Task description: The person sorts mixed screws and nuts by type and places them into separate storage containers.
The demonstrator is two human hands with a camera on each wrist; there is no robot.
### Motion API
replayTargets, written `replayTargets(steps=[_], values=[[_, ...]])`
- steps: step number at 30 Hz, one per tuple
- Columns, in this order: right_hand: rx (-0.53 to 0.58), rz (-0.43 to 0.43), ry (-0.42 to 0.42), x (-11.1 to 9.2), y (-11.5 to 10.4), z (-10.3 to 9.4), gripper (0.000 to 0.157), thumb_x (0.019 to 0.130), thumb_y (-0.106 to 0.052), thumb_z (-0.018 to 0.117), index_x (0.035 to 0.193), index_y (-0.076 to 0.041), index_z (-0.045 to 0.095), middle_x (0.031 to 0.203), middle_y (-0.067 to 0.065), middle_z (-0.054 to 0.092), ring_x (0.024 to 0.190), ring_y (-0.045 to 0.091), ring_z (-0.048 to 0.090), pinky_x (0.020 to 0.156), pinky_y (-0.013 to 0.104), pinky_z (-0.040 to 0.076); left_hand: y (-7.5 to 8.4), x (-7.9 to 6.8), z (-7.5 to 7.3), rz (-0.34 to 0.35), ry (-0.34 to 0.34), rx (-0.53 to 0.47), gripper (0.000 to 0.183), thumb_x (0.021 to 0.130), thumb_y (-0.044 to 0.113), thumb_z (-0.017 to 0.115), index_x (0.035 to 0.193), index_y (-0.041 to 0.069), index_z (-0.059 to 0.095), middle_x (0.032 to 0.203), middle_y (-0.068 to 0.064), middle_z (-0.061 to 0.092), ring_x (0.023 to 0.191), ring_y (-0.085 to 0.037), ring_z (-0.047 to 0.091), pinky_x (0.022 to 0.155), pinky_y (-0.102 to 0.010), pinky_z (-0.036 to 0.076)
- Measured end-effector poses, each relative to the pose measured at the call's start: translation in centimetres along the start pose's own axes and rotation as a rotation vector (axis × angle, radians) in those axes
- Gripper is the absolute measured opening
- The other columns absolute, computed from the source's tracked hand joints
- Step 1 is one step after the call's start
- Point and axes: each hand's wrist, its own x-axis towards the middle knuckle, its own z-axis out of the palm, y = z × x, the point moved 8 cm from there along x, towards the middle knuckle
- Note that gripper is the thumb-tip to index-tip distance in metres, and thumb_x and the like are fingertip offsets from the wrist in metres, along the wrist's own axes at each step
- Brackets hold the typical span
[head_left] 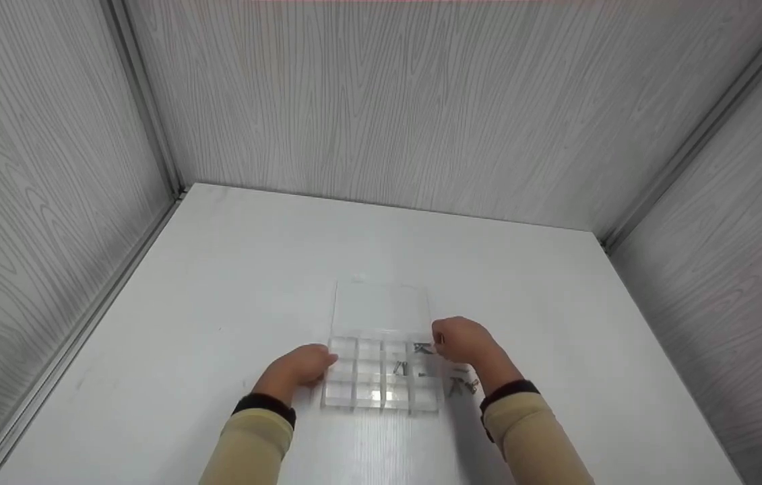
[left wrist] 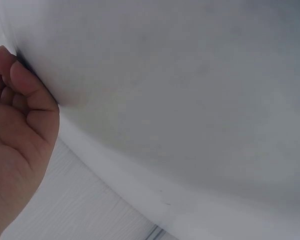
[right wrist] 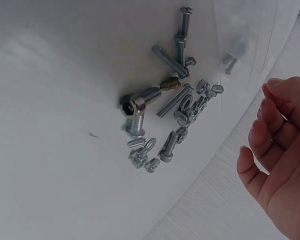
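Note:
A clear plastic compartment box (head_left: 382, 372) lies on the white table with its lid (head_left: 381, 306) folded back. My left hand (head_left: 298, 366) grips its left edge, the thumb at the rim; in the left wrist view the fingers of this hand (left wrist: 20, 110) are curled. Over the upper right compartment is my right hand (head_left: 465, 340). The right wrist view shows this hand (right wrist: 285, 145) with loosely bent fingers and nothing visible in them. Several screws (head_left: 423, 348) lie in that compartment, and more screws (head_left: 401, 368) in a neighbouring one.
Right of the box, beside the right forearm, lies a loose pile of hardware (head_left: 465, 385). Up close it contains bolts (right wrist: 140, 100), washers (right wrist: 186, 102) and nuts. Grey wood-grain panels (head_left: 381, 101) enclose the table at the back and sides.

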Motion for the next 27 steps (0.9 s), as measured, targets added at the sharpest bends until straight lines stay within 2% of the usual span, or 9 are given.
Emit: replayTargets(steps=[10, 14, 17, 22, 27], values=[[0.033, 0.102, -0.034, -1.0, 2.2, 0.3, 0.009, 0.078, -0.008, 0.067, 0.075, -0.012, 0.06, 0.068, -0.004, 0.054, 0.062, 0.014, 0.049, 0.056, 0.03, 0.042, -0.1, 0.0, 0.1, -0.032, -0.01, -0.015, 0.033, 0.097, 0.026, 0.041, 0.066, 0.014, 0.041, 0.052, 0.002, 0.036, 0.047, -0.012, 0.034, 0.05, -0.025, 0.034], [0.011, 0.096, -0.035, -1.6, 2.9, 0.6, 0.013, 0.077, -0.009, 0.07, 0.071, -0.013, 0.059, 0.067, -0.005, 0.054, 0.062, 0.013, 0.049, 0.057, 0.031, 0.043, -0.1, -0.1, 0.1, -0.036, -0.008, -0.016, 0.033, 0.097, 0.026, 0.041, 0.066, 0.014, 0.043, 0.051, 0.002, 0.036, 0.046, -0.012, 0.034, 0.051, -0.025, 0.035], [0.002, 0.117, -0.055, -1.8, 3.6, 1.2, 0.014, 0.078, -0.011, 0.07, 0.07, -0.014, 0.059, 0.067, -0.005, 0.055, 0.063, 0.012, 0.051, 0.058, 0.031, 0.044, -0.1, -0.2, 0.1, -0.031, -0.005, -0.015, 0.033, 0.097, 0.026, 0.041, 0.067, 0.013, 0.044, 0.052, 0.002, 0.036, 0.047, -0.012, 0.034, 0.052, -0.026, 0.035], [0.033, 0.205, -0.118, -2.2, 4.7, 2.6, 0.009, 0.081, -0.01, 0.066, 0.076, -0.015, 0.061, 0.071, -0.004, 0.056, 0.066, 0.014, 0.051, 0.06, 0.031, 0.045, -0.1, -0.2, 0.1, -0.017, 0.0, 0.009, 0.031, 0.097, 0.027, 0.04, 0.069, 0.013, 0.043, 0.054, 0.001, 0.038, 0.051, -0.014, 0.036, 0.055, -0.026, 0.035], [0.019, 0.211, -0.109, -2.3, 4.8, 3.0, 0.011, 0.082, -0.007, 0.064, 0.074, -0.015, 0.06, 0.071, -0.003, 0.055, 0.066, 0.015, 0.05, 0.061, 0.032, 0.044, 0.0, -0.2, 0.0, -0.002, 0.003, 0.021, 0.03, 0.097, 0.026, 0.04, 0.07, 0.012, 0.045, 0.055, 0.0, 0.038, 0.052, -0.014, 0.037, 0.055, -0.027, 0.036]])
